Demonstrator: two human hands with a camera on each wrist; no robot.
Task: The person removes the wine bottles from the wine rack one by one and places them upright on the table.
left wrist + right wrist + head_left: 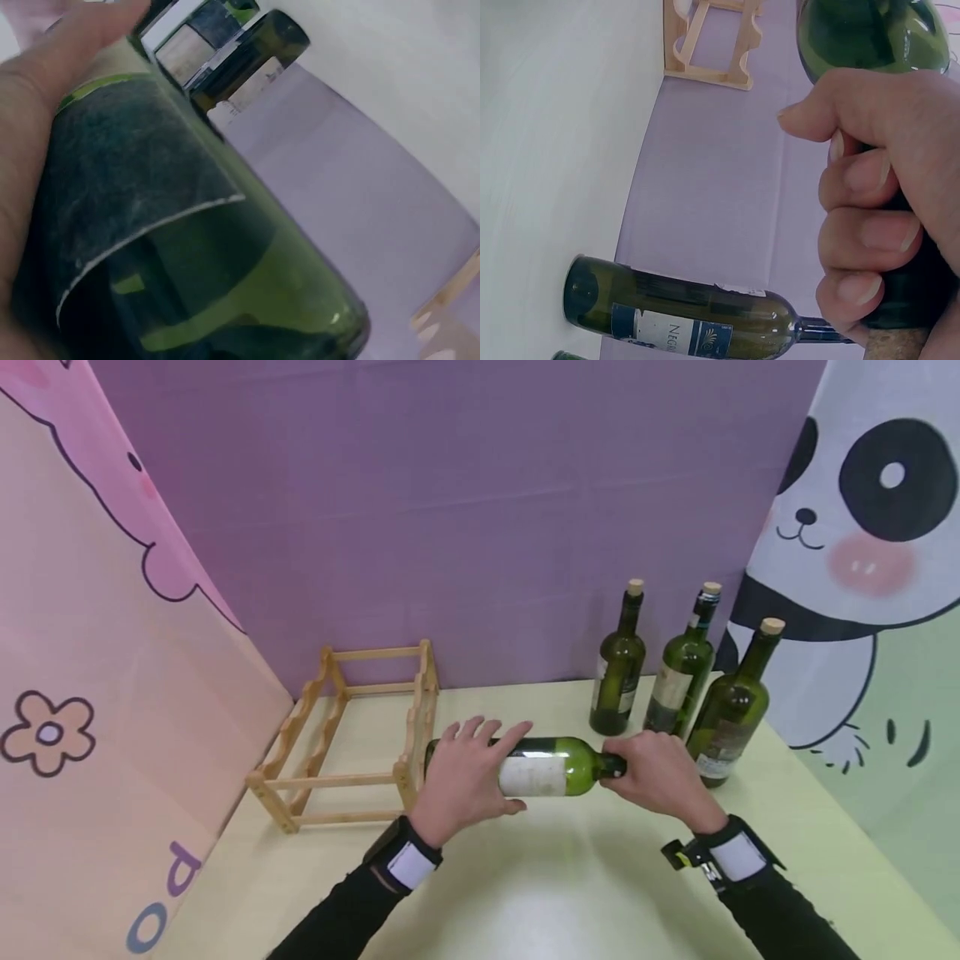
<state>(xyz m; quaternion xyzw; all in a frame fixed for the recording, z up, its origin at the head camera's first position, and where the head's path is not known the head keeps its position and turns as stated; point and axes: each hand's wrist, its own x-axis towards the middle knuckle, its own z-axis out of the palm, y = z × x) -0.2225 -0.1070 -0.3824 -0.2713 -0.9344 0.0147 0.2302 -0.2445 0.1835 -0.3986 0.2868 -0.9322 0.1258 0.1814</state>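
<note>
A green glass wine bottle (532,768) with a pale label lies level above the table, its base towards the left. My left hand (465,777) holds its body, fingers spread across the far side and thumb on the near side. The right hand (656,774) grips the dark neck, fingers curled round it in the right wrist view, where a cork (896,345) shows below the fist. In the left wrist view, a dark label (142,172) covers much of the bottle's side. The base end overlaps the right side of a wooden bottle rack (330,781) in the head view.
Three corked green bottles stand at the back right: a left one (619,668), a middle one (678,672) and a right one (731,718) close behind my right hand. A purple cloth wall (465,527) borders the pale table (525,893) at the back.
</note>
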